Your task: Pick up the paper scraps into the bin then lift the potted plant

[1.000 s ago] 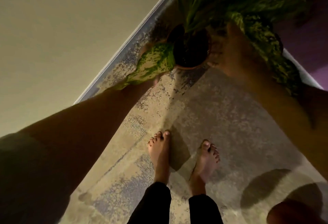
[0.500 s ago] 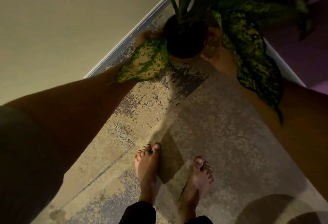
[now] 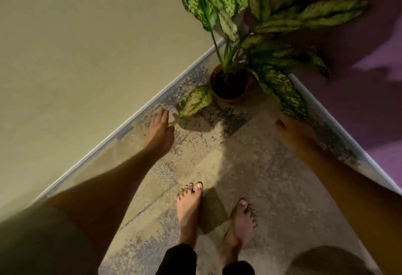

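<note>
The potted plant (image 3: 228,85) stands on the floor (image 3: 217,155) in the corner where two walls meet, one wall (image 3: 76,46) to its left and the other wall (image 3: 359,100) to its right. The left hand (image 3: 159,133) lies nearer than the pot and left of it, apart from it, just beside its lowest leaf. The right hand (image 3: 295,135) lies nearer and right of the pot, apart from it, under a drooping leaf. Two bare feet (image 3: 189,207) stand on the floor well nearer than the pot.

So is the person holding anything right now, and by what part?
Nothing is held. The left hand and right hand are open, apart from the terracotta potted plant, which stands on the carpet.
</note>
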`<move>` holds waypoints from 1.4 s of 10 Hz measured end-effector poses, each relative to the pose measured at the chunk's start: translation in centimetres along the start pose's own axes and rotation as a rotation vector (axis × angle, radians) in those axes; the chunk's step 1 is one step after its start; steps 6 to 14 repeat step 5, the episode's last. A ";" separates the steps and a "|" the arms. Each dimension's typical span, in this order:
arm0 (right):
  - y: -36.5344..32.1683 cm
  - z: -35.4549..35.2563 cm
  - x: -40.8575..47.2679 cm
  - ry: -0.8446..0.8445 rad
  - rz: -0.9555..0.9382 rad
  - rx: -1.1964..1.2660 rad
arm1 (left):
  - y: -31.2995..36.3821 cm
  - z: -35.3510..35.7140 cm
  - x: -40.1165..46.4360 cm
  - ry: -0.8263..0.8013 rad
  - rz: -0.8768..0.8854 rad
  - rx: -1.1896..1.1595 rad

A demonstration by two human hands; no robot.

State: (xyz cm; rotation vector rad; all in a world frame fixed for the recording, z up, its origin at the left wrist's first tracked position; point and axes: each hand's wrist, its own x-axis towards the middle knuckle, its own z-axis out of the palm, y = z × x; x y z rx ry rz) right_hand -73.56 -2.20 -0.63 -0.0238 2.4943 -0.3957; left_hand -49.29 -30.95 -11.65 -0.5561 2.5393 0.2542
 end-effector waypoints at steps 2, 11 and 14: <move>-0.2 -4.7 -6.0 0.117 -0.034 -0.206 | -0.2 -21.5 0.0 0.262 0.018 -0.195; -6.2 -12.1 -13.4 0.307 -0.206 -0.253 | 0.5 -33.9 -6.3 0.320 0.091 -0.075; -6.2 -12.1 -13.4 0.307 -0.206 -0.253 | 0.5 -33.9 -6.3 0.320 0.091 -0.075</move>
